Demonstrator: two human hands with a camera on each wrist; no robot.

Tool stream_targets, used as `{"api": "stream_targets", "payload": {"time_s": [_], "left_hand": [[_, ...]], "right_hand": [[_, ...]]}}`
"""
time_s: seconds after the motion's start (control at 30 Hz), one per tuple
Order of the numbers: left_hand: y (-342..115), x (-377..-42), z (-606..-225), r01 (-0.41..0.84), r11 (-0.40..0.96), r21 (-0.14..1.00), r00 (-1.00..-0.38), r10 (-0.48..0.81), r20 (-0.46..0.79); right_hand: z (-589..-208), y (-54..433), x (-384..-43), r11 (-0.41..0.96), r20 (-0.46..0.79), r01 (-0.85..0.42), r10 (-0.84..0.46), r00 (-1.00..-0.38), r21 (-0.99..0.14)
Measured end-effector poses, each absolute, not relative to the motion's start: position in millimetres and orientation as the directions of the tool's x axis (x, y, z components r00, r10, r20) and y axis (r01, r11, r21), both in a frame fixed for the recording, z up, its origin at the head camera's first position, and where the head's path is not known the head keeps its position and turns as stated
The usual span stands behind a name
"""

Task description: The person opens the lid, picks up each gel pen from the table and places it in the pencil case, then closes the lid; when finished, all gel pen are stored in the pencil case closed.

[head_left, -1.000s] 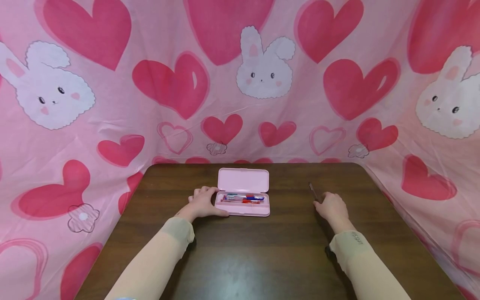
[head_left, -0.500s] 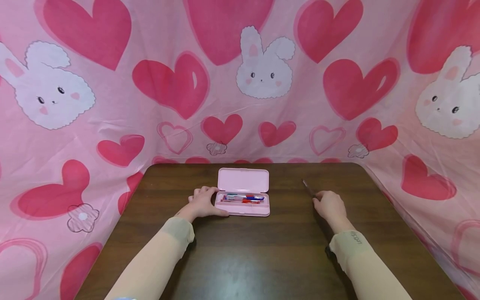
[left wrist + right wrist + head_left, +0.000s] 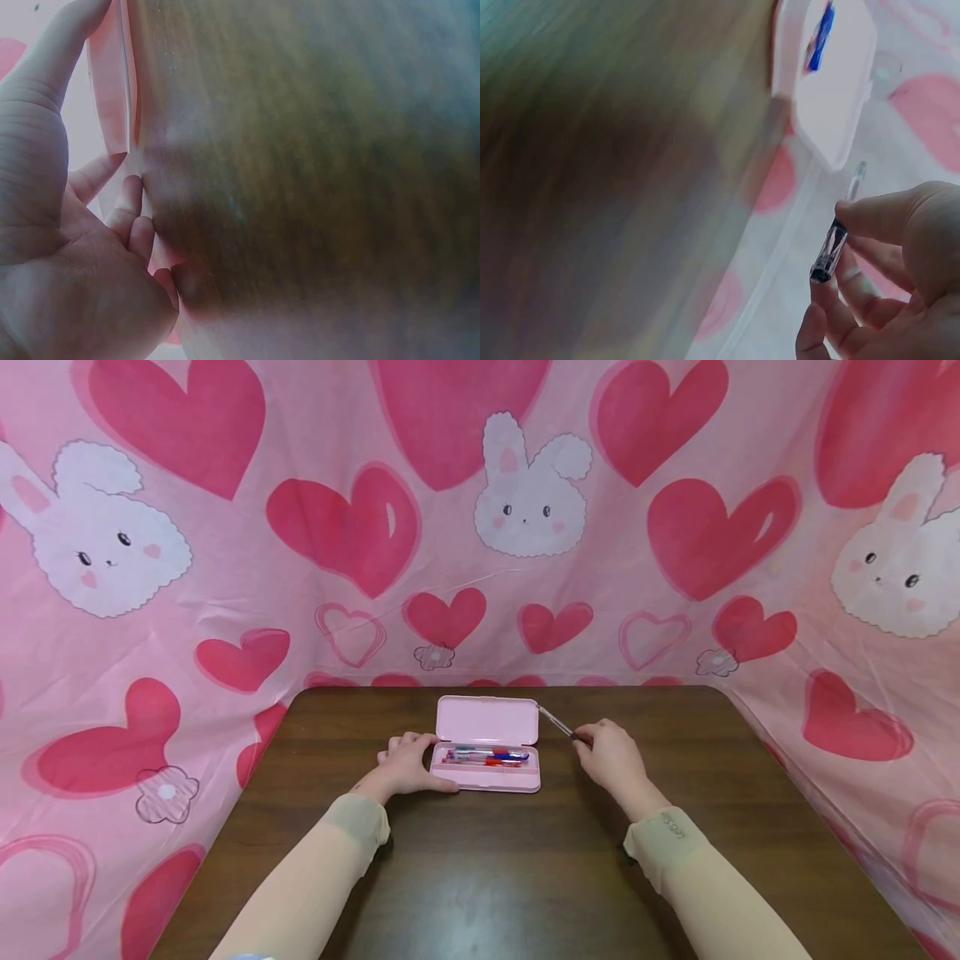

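A pink pencil case (image 3: pixel 497 788) lies on the table with its lid (image 3: pixel 487 719) raised at the back. Several pens (image 3: pixel 491 756), with blue and red parts, lie in its rear compartment. My left hand (image 3: pixel 406 766) holds the case's left end between thumb and forefinger, the other fingers spread behind. Right of the case, my right hand (image 3: pixel 613 758) pinches a clear-barrelled pen (image 3: pixel 830 253) with a dark end. This pen (image 3: pixel 555 721) slants up and left, its far tip overlapping the lid's right edge in the head view.
The dark wooden table (image 3: pixel 480 877) extends in front of the case and to both sides. A pink curtain (image 3: pixel 517 585) with hearts and rabbits hangs behind the table and along its sides.
My right hand has moved left with the pen, bringing the pen's tip from the table's right side to the lid's edge. My left hand and the case have stayed put.
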State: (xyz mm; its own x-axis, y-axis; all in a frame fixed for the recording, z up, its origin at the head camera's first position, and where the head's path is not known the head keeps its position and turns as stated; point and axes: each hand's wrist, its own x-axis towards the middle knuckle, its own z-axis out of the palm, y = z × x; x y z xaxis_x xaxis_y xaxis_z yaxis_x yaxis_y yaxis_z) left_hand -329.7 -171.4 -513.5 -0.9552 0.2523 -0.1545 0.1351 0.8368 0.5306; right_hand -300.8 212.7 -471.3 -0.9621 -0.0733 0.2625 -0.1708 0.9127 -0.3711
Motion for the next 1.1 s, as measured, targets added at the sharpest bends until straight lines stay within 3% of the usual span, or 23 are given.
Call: {"api": "stream_targets", "payload": {"time_s": [0.23,0.53,1.1], "left_hand": [[-171.0,-331.3,-513.6,0.139,0.839,0.526,-0.957,0.251,-0.147],[-171.6,-330.8,-512.4,0.144,0.840,0.523,-0.956,0.254,-0.145],[-171.1,-332.0,-513.1,0.152,0.840,0.522,-0.953,0.264,-0.147]], "right_hand": [[-468.9,169.9,-304.2,0.904,0.267,-0.291,-0.211,-0.940,-0.313],[-477.3,128.4,-309.4,0.905,0.197,-0.328,-0.282,-0.939,-0.270],[-487.4,109.9,-316.7,0.884,0.144,-0.396,-0.371,-0.917,-0.248]]}}
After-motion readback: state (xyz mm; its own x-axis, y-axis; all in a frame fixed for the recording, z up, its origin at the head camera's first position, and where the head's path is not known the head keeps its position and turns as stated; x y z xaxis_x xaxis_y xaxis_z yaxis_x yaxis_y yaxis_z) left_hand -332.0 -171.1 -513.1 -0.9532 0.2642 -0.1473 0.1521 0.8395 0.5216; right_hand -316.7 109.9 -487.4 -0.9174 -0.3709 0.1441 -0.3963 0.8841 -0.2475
